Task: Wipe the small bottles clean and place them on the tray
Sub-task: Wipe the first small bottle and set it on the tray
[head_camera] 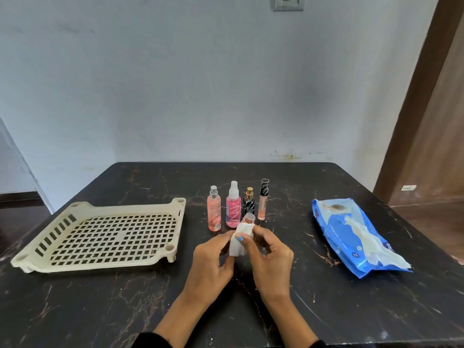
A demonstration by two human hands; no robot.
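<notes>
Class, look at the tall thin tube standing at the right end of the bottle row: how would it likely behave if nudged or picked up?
The tube stands tall on a narrow base, so a nudge would probably tip it. It looks round, so once down it may roll across the table. Its glossy surface may be slippery.

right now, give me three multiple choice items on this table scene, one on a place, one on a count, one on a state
1. The tray lies where, relative to the standing bottles?
A left
B right
C behind

2. How many bottles stand on the table?
A two
B four
C six

3. The bottle being wiped is:
A on the tray
B held in both hands, wrapped in a wipe
C lying beside the wipes pack

Answers: 1 A, the tray sits left of the row. 2 B, four stand upright. 3 B, left hand and right hand grip it.
</notes>
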